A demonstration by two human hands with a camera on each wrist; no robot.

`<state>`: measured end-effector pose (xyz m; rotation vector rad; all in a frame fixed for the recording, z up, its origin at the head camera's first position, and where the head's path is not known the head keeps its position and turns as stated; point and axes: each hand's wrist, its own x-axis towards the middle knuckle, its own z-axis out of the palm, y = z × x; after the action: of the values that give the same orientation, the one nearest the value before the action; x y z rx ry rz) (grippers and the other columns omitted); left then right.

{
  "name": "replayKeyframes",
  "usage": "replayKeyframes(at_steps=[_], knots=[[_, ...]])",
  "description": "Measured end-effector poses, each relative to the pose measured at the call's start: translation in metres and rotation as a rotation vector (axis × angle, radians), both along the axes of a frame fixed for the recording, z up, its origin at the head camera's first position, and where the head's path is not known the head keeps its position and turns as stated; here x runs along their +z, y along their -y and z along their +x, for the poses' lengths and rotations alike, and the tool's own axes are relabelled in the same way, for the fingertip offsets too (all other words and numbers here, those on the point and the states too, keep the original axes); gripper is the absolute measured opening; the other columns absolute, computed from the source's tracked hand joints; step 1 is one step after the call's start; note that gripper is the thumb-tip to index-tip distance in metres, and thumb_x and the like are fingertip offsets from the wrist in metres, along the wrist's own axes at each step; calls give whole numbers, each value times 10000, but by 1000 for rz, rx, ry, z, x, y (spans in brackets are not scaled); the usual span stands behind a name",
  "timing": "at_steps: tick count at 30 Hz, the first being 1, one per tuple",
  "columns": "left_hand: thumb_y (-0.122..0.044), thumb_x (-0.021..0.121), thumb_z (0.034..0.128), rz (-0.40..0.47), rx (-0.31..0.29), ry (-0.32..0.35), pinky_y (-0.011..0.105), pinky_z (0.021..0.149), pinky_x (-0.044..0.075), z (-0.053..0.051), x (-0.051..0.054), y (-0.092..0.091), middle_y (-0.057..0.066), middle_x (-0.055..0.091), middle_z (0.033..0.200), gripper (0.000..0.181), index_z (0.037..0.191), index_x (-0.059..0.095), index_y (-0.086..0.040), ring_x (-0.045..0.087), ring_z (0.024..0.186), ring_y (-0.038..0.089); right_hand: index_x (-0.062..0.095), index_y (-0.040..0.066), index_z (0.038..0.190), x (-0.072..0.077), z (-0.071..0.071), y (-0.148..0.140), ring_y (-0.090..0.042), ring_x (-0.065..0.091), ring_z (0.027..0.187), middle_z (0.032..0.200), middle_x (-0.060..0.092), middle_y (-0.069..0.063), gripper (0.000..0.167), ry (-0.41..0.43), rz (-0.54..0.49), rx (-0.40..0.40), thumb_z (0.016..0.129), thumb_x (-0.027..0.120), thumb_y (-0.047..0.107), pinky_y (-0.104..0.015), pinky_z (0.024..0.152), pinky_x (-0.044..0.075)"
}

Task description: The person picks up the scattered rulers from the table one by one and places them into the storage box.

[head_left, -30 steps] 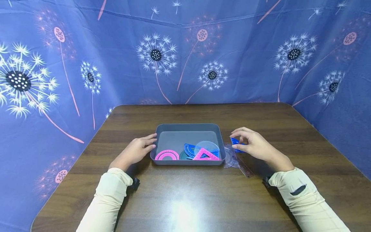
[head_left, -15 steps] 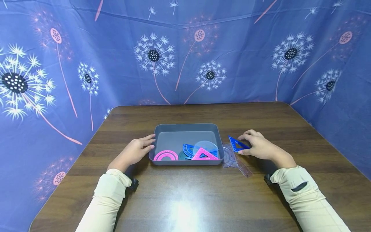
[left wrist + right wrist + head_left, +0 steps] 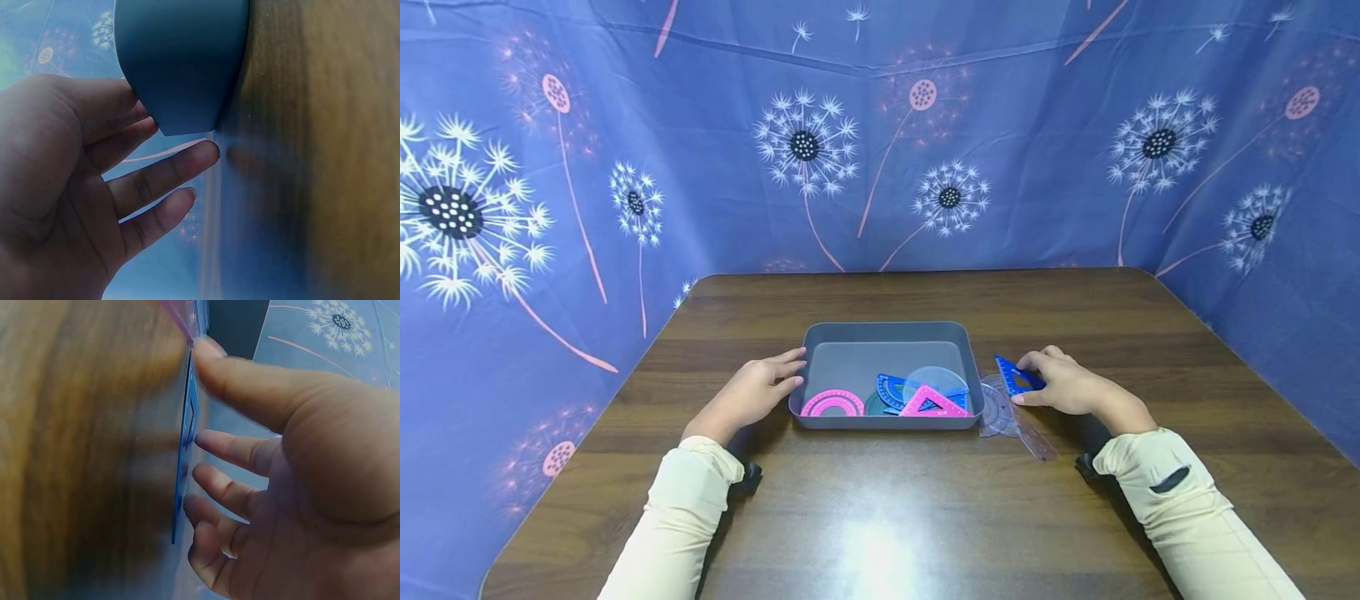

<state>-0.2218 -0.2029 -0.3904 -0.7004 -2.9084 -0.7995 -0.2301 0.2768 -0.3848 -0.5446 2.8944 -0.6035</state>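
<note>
My left hand point(image 3: 752, 392) rests its fairly straight fingers against the left end of a grey tray point(image 3: 880, 422); the left wrist view shows the fingertips at the tray's end wall point(image 3: 181, 62). Right of the tray, my right hand point(image 3: 1067, 387) pinches a blue triangular set square point(image 3: 1009, 379) between thumb and fingers at its edges. The right wrist view has the set square point(image 3: 186, 431) edge-on, low over the table, thumb at one end. Beneath and beside it lie a clear protractor point(image 3: 997, 412) and a clear reddish ruler point(image 3: 1036, 440).
Inside the tray are a pink protractor point(image 3: 833, 398), a pink set square point(image 3: 928, 406), a blue protractor point(image 3: 891, 387) and a clear round piece point(image 3: 934, 379). A brown wooden table point(image 3: 760, 533) carries everything. Blue dandelion-patterned cloth point(image 3: 880, 125) hangs behind and at the sides.
My right hand has drawn back to the right, uncovering more of the blue set square, and its fingers have come lower onto it. My left hand and the tray stay put.
</note>
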Motion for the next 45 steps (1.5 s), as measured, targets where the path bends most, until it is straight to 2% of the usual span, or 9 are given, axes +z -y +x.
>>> replayKeyframes(at_steps=[9,16,23,26,29,32,36,40,45], knots=[[-191,580,1022,-2,4,25,539,1121,354,2,0,1,76,442,1536,386,1359,598,-4,430,1386,336,587,-8,1176,-5,-1,-2,-388,505,1075,1133,547,-227,461,-4,-41,14,881,771,295,-566,898,452],[-189,578,1022,1,-4,6,538,1114,364,3,-1,2,91,457,1524,381,1349,604,5,442,1375,339,592,-13,1027,-5,-1,-4,-293,534,919,966,564,-151,317,18,-77,32,867,782,184,-448,804,458],[-181,580,1020,6,-7,-2,540,1118,356,2,-1,3,93,462,1520,379,1347,603,10,438,1378,342,578,-1,1040,-2,0,-15,-237,562,838,921,598,-106,306,75,-74,-7,889,761,192,-358,722,463],[-180,578,1021,7,-4,2,540,1120,354,2,-1,2,85,458,1524,379,1350,601,8,433,1381,340,581,-13,1045,1,1,-20,-244,571,832,914,604,-113,329,68,-64,-25,883,768,205,-376,718,480],[-184,578,1022,7,2,10,540,1120,355,2,0,2,78,452,1529,381,1353,600,4,429,1385,337,607,-16,1080,1,1,-22,-291,592,904,982,612,-138,354,1,-52,-19,873,779,214,-461,789,508],[-186,578,1023,10,5,15,539,1119,356,2,0,2,74,448,1532,383,1357,598,1,427,1387,335,639,-22,1195,0,0,-22,-413,557,1099,1185,595,-222,403,-82,-36,47,890,763,211,-588,928,463],[-181,579,1022,13,0,9,537,1117,360,1,0,2,75,452,1530,380,1353,601,3,434,1383,335,616,-32,1317,3,2,-22,-533,433,1256,1441,469,-294,457,-81,13,134,944,693,221,-661,1000,384],[-178,580,1021,14,-1,6,539,1116,360,0,0,1,78,450,1531,377,1350,603,5,434,1382,338,598,-73,1318,8,5,-27,-555,439,1264,1444,453,-324,520,-41,81,134,931,703,258,-653,1004,391],[-183,581,1021,11,2,11,541,1117,359,1,1,0,73,448,1533,380,1352,602,0,432,1384,338,587,-94,1304,9,5,-39,-560,465,1228,1367,494,-346,652,-25,102,71,830,812,292,-647,986,418]])
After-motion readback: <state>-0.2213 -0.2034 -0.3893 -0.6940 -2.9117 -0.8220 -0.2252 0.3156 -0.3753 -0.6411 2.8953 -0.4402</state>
